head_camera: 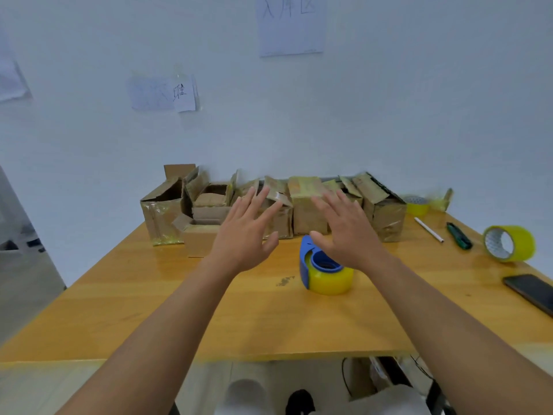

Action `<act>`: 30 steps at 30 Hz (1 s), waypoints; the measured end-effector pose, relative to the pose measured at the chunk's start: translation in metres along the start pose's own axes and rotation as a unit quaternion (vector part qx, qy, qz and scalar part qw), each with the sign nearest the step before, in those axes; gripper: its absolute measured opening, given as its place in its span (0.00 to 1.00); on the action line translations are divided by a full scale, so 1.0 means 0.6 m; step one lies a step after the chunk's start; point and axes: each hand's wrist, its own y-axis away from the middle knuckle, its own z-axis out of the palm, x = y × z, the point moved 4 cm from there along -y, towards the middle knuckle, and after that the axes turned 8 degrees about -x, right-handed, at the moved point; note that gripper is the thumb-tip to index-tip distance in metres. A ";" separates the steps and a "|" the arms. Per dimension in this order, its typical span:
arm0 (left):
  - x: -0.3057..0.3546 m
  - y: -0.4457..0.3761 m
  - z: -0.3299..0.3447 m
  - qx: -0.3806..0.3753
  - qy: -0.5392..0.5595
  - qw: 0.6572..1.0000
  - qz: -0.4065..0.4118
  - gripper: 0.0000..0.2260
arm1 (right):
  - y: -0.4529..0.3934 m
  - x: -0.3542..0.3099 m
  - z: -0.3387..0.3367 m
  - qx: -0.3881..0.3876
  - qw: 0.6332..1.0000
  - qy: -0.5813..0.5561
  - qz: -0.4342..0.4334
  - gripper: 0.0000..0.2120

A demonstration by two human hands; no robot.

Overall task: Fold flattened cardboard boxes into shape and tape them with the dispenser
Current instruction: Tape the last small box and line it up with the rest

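A row of worn, taped cardboard boxes (308, 205) lines the far edge of the wooden table (167, 301), some with flaps standing open. A small plain box (201, 238) sits open in front of them at the left. The blue tape dispenser (324, 269) with a yellow roll lies mid-table. My left hand (246, 235) hovers with fingers spread, in front of the boxes and holding nothing. My right hand (347, 229) is raised the same way above the dispenser, hiding part of its blue handle.
A loose yellow tape roll (508, 243) stands at the right, another (416, 205) by the wall. A white pen (428, 230), a green utility knife (459, 235) and a dark phone (531, 292) lie on the right side. Paper sheets (291, 25) hang on the wall.
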 end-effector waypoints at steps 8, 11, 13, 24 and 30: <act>-0.002 0.002 0.007 -0.008 -0.015 1.000 -0.008 0.30 | 0.001 0.021 0.008 -0.018 0.999 0.033 0.011 0.34; -0.003 0.007 0.003 -0.014 -0.019 1.000 -0.014 0.30 | 0.003 0.022 0.005 -0.016 0.999 0.034 0.010 0.34; -0.003 0.009 0.000 -0.017 -0.022 1.000 -0.014 0.30 | 0.004 0.024 0.002 -0.015 0.999 0.031 0.011 0.34; 0.008 0.008 -0.002 -0.015 -0.021 1.000 -0.011 0.29 | 0.004 0.024 0.010 -0.028 0.999 0.018 0.014 0.34; 0.024 -0.034 0.035 -0.035 -0.001 0.999 -0.003 0.29 | -0.021 0.039 0.038 -0.051 0.998 0.005 0.026 0.34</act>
